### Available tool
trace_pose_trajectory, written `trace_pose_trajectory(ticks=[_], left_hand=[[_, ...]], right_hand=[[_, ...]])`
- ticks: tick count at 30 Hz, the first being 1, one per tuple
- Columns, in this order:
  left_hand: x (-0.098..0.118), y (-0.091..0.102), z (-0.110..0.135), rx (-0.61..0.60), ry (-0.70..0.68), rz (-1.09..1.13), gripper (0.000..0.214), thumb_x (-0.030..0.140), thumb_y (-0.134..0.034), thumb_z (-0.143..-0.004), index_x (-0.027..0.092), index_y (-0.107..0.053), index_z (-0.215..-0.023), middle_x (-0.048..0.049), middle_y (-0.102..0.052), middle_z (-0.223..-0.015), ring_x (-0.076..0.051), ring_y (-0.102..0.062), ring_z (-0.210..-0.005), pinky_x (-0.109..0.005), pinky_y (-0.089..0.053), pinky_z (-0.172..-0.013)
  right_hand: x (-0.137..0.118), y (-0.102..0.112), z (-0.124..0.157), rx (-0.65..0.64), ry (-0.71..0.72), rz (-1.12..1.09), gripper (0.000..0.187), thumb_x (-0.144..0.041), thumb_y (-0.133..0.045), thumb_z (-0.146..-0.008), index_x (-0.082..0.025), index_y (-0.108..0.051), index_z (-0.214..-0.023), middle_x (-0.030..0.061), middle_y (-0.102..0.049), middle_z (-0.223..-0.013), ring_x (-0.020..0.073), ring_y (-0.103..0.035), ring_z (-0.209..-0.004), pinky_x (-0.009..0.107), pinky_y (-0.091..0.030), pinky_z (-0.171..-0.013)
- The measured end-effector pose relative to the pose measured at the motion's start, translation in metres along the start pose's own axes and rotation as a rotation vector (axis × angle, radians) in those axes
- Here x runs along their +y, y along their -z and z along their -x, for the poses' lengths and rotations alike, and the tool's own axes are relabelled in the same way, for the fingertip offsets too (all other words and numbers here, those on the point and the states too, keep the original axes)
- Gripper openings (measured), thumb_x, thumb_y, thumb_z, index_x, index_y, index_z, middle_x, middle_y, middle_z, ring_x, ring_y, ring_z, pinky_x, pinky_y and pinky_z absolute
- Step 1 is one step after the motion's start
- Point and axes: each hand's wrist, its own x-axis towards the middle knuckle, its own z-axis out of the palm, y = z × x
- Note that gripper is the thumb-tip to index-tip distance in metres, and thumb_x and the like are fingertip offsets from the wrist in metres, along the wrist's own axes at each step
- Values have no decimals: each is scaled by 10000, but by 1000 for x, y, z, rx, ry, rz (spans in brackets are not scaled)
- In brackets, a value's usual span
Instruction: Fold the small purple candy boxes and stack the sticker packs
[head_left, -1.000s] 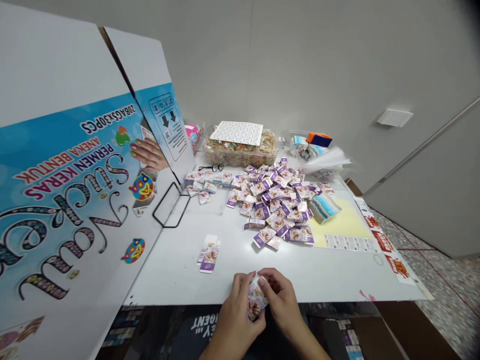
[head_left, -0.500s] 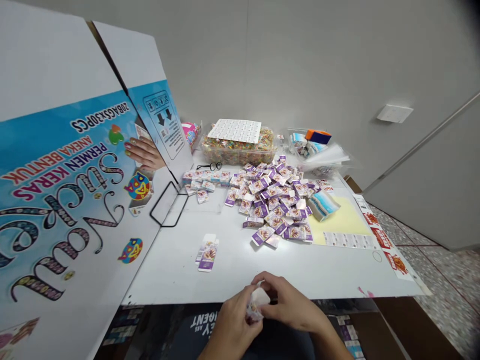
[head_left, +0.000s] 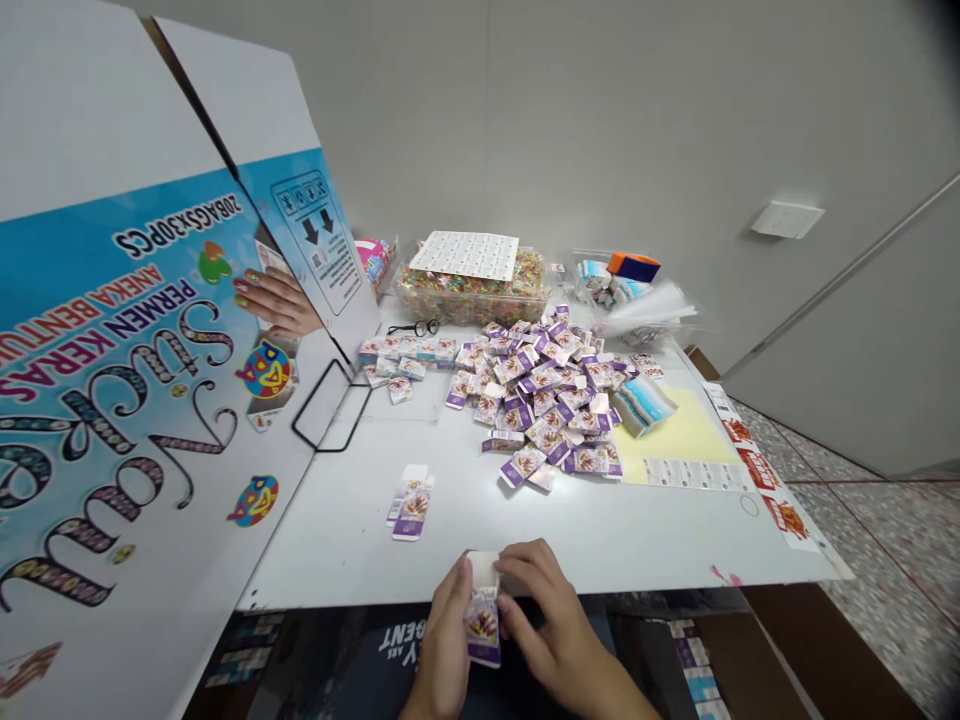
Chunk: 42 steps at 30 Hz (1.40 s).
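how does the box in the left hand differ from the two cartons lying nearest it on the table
The box is gripped by the left hand; the cartons lie on the table, overlapping. The box looks opened out, while the cartons look flattened. Both have purple and white printing.

Small box (head_left: 483,622) turned, purple end (head_left: 484,654) exposed

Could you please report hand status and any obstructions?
Left hand holding small open carton. Right hand at its edge. Carton pile beyond, apart from both hands.
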Motion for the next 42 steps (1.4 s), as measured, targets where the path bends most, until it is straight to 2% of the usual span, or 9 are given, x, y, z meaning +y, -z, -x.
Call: trace_pose_trajectory(ticks=[6,12,15,18,21,26,30,34,42], left_hand=[[4,-6,7,-62,41,70,325,350,-699,-728,179,-700,-1004,-52,-741,-969,-247,-692,-973,-329,-547,-852],[3,0,6,-303,67,-69,273,270,-610,-794,210,-623,-1060,21,-662,-821,-166,-644,-778,-256,-500,-728],[13,-3,9,-433,49,-142,311,403,-639,-882,232,-567,-1130,-3,-685,-914,-170,-650,-828,-282,-501,-810],[24,-9,12,-534,-48,-355,335,471,-677,-890,214,-566,-1074,-56,-709,-1023,-189,-657,-928,-299,-492,-895],[25,-11,11,-529,-142,-493,352,519,-616,-921,196,-576,-1054,-94,-710,-1060,-212,-656,-941,-320,-522,-866],[8,-7,7,-442,-195,-548,419,555,-546,-945,178,-571,-1125,-105,-706,-1049,-203,-652,-811,-328,-557,-742],[3,-6,10,-399,-242,-568,408,545,-547,-948,174,-598,-1108,-86,-718,-977,-190,-649,-754,-307,-536,-715],[7,-9,15,-400,-247,-570,374,522,-565,-944,180,-630,-1082,-88,-727,-975,-215,-690,-791,-299,-529,-708],[6,-10,12,-424,-277,-618,344,492,-527,-972,188,-620,-1103,-80,-719,-946,-209,-684,-793,-303,-528,-724]], right_hand=[[1,-7,8,-48,108,183,513,-128,-588,-925,-263,-497,-1412,136,-524,-1383,281,-504,-1214,458,-469,-1033],[-1,-9,2,-59,-75,-129,76,-156,-596,-917,-228,-611,-937,85,-580,-1301,210,-590,-1115,315,-522,-906],[10,-12,2,116,-128,-203,84,-233,-593,-944,-217,-589,-862,54,-638,-1042,175,-626,-922,278,-525,-811],[22,-14,4,363,-198,-162,194,-273,-617,-946,-222,-602,-1132,29,-656,-930,169,-646,-830,264,-542,-750],[27,-11,7,374,-119,4,445,-227,-626,-940,-232,-531,-1375,73,-709,-1074,198,-687,-938,303,-568,-831],[24,-2,7,227,63,79,374,-160,-536,-973,-256,-656,-1314,99,-753,-1129,231,-696,-1009,379,-568,-897],[21,-3,2,242,-257,-254,230,-332,-591,-971,-228,-777,-1057,81,-771,-953,215,-718,-824,344,-595,-755],[21,-8,-5,329,-526,-662,271,-464,-784,-800,-199,-744,-841,15,-688,-707,159,-606,-588,265,-514,-519],[23,-7,-5,398,-505,-749,253,-434,-778,-815,-191,-721,-769,8,-662,-707,157,-595,-643,264,-503,-574]])
